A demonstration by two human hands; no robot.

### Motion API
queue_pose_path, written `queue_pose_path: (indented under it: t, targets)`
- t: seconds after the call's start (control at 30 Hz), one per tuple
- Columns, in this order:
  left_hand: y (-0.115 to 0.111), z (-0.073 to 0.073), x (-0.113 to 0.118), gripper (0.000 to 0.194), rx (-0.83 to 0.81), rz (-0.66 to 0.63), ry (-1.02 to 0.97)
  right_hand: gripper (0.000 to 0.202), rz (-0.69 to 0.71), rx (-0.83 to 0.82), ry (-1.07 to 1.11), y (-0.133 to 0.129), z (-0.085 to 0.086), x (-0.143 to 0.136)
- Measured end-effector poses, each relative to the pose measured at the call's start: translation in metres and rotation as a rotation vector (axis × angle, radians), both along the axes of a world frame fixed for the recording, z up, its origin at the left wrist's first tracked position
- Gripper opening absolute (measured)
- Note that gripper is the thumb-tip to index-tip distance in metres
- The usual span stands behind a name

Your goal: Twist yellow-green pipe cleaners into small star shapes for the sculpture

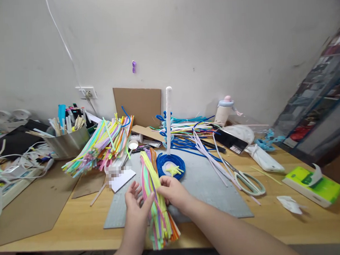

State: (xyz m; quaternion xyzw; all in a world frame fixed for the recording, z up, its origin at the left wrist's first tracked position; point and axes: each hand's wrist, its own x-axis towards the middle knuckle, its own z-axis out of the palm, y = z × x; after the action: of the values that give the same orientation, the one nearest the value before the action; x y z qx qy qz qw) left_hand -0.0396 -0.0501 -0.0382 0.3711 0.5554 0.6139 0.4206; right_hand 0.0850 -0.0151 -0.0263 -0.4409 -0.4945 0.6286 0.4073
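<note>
A bundle of multicoloured pipe cleaners (151, 173), mostly yellow, pink, green and purple, extends over the front edge of the grey cutting mat (212, 185). My right hand (172, 191) pinches the bundle from the right side, its fingertips bent around some strands. On the left, my left hand (135, 200) is held with fingers apart and curved, the thumb against the bundle. Just behind stands a blue coiled base (160, 166) with a white upright post (168, 116). Blue loops climb the post's left side, and a yellow star-like piece (174, 170) sits on the base.
Another pipe cleaner bundle (103, 141) lies at left beside a metal container of sticks (67, 143). To the right are scissors (248, 182), a phone (231, 140), a green tissue pack (313, 185) and a bottle (223, 112). Cardboard (138, 106) leans on the wall.
</note>
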Motion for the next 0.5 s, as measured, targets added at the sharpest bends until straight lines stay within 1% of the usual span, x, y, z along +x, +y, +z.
queue_pose_path:
  t: [0.1,0.17,0.23,0.33,0.37,0.43,0.5]
  targets:
    - [0.017,0.004,-0.002,0.074,-0.117,-0.072,-0.183,0.005,0.03,-0.032,-0.045,0.0,-0.005,-0.002]
    - [0.022,0.007,-0.002,0.076,-0.16,-0.093,-0.242,0.007,0.026,-0.042,-0.05,0.0,-0.007,-0.003]
    - [0.022,0.011,-0.002,0.072,-0.158,-0.113,-0.275,0.01,0.024,-0.033,-0.034,0.0,-0.007,-0.003]
    - [0.019,0.016,-0.002,0.057,-0.085,-0.19,-0.261,0.015,0.067,0.002,0.042,-0.002,-0.007,-0.004]
    - [0.018,0.017,-0.002,0.053,-0.055,-0.192,-0.237,0.016,0.083,0.014,0.071,-0.003,-0.006,-0.005]
    - [0.016,0.02,-0.001,0.052,-0.017,-0.141,-0.188,0.017,0.11,0.04,0.123,-0.005,-0.004,-0.005]
    - [0.014,0.024,0.0,0.055,-0.014,-0.097,-0.164,0.017,0.129,0.055,0.169,-0.007,-0.002,-0.004]
